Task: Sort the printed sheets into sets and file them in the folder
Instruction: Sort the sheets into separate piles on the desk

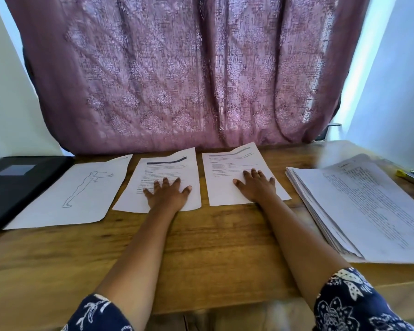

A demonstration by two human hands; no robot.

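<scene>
Left hand [167,193] on middle sheet [170,167], right hand [257,188] on right sheet [225,180], both at 12 o'clock. Fingers [165,183] spread flat, pinching nothing. Stack [368,206] at 3, folder [17,189] at 9. Compare headers first, then slide matching sheets together, edges squared on table [201,247].

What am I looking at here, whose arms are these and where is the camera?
There is no machine: one camera worn on a person's head looks down at their own arms. On the wooden table lie a black folder at the far left, a sheet with a body outline and a thick stack of sheets at the right. The left hand lies flat on the first printed sheet, the right hand flat on the second printed sheet. Nothing is gripped.
</scene>
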